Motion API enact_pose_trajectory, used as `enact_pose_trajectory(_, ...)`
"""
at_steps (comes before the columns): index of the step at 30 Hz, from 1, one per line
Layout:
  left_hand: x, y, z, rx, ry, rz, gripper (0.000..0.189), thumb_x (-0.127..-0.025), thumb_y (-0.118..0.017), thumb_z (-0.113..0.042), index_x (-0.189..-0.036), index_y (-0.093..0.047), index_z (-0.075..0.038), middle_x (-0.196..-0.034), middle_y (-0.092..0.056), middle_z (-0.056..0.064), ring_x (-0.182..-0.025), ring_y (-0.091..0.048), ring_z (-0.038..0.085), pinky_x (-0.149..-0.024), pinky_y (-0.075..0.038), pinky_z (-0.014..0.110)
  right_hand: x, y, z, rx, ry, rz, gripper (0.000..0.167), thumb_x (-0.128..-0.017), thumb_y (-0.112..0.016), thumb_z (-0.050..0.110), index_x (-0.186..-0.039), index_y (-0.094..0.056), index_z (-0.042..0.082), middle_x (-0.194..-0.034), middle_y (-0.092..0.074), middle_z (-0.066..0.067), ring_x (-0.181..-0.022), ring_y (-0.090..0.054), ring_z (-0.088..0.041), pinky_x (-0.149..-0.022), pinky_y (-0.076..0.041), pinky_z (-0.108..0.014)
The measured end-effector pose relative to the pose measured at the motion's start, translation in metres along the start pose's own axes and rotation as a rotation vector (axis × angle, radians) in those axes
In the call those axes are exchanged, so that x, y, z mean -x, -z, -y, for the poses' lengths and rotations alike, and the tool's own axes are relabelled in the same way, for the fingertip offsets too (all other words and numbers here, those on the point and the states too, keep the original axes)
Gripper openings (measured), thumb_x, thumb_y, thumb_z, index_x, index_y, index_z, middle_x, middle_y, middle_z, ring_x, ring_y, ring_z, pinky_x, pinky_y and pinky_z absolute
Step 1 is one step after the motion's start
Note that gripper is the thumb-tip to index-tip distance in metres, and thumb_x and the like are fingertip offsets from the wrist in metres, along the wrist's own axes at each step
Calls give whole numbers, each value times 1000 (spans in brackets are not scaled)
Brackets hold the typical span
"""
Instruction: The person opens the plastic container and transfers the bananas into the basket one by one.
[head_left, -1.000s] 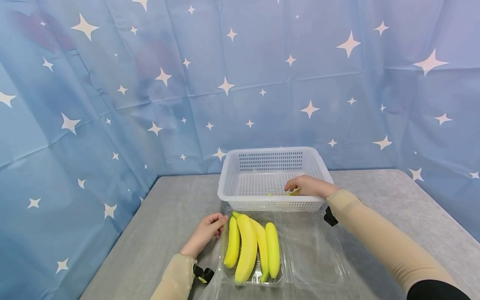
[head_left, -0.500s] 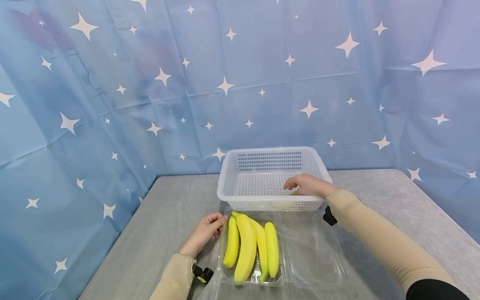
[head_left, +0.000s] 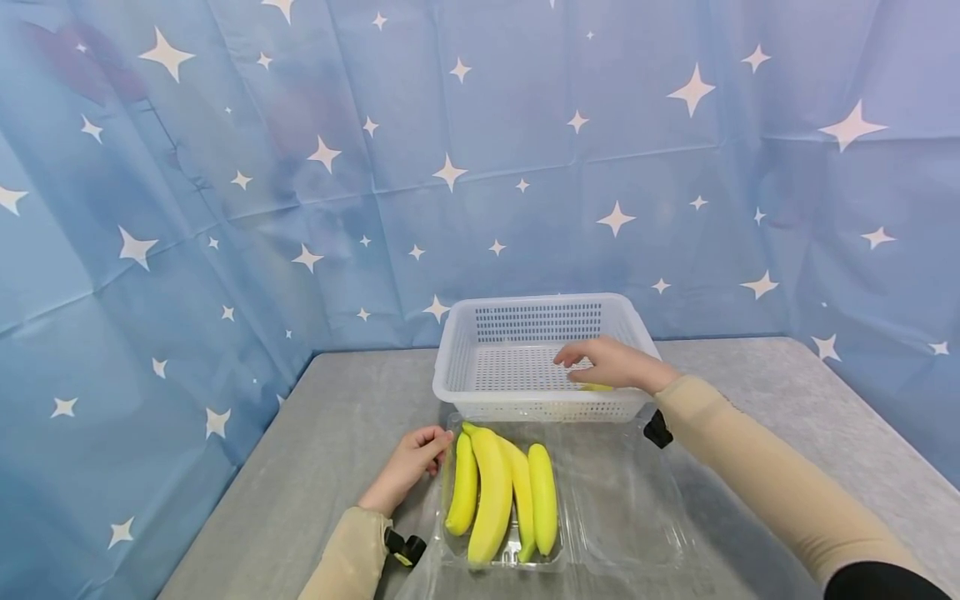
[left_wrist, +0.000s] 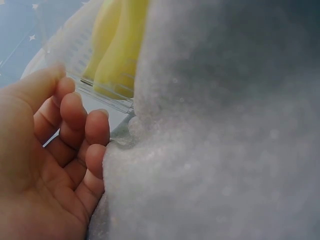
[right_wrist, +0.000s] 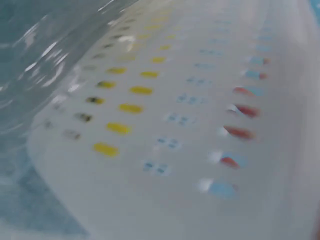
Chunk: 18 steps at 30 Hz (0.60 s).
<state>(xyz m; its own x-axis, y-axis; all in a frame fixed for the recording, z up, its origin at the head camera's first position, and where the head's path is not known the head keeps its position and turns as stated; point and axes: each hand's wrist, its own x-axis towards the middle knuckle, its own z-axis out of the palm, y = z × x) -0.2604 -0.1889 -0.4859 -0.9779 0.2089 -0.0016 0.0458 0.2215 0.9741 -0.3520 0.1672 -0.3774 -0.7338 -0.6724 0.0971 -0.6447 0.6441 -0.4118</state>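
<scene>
My left hand [head_left: 411,464] pinches the left rim of an open clear plastic clamshell box [head_left: 557,562] between thumb and fingers. Several yellow bananas [head_left: 491,504] lie lengthwise in the box's left half. In the left wrist view the left hand's fingers [left_wrist: 72,115] curl at the rim, with a blurred whitish surface [left_wrist: 215,175] beside them. Inside the white basket [head_left: 450,387], my right hand [head_left: 611,364] hovers with fingers apart and holds nothing. Below it a bit of yellow banana [head_left: 597,387] shows, mostly hidden by the basket's front wall. The right wrist view shows the perforated basket wall [right_wrist: 165,200], with yellow behind some slots.
The basket stands at the back of the grey table [head_left: 360,392], right behind the box. The box's clear lid [head_left: 630,508] lies flat to the right. A blue curtain with white stars [head_left: 480,167] hangs along the back and left side.
My right hand has let go of the banana in the basket: its fingers have spread and it has risen slightly, leaving the yellow below. The left hand has stayed at the box rim.
</scene>
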Motion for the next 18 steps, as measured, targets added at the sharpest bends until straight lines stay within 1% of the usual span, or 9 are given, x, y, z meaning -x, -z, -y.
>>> enact_pose_trajectory(5,1,-1,-5,-5,13,0,33,-99,-58,-27,-76,-54,-4,-66,-50,4,-58,-44,18,-56,-41,27,6,5,17,32,75,-29,30,-93,-65,15,-123,-64,10,-118,-65,-6,-106,-62,-26,-86,-51,-44)
enact_pose_trajectory(11,12,-2,-26,-14,6,14,30,-100,-56,-22,-77,-54,-2,-67,-51,5,-60,-45,20,-59,-42,28,15,6,38,101,170,-62,30,-92,-68,17,-121,-65,14,-117,-65,0,-106,-61,-21,-86,-50,-40)
enact_pose_trajectory(13,15,-3,-30,-15,3,17,31,-100,-57,-22,-77,-54,-1,-67,-51,5,-60,-45,20,-59,-43,28,19,5,46,114,213,-71,29,-91,-69,17,-120,-66,14,-116,-66,-1,-106,-62,-20,-86,-51,-39)
enact_pose_trajectory(18,15,-4,-30,-12,2,21,32,-100,-57,-22,-78,-54,1,-67,-51,4,-60,-45,19,-58,-43,28,29,-5,62,136,363,-89,30,-90,-70,16,-119,-65,12,-114,-67,0,-102,-63,-17,-84,-51,-35)
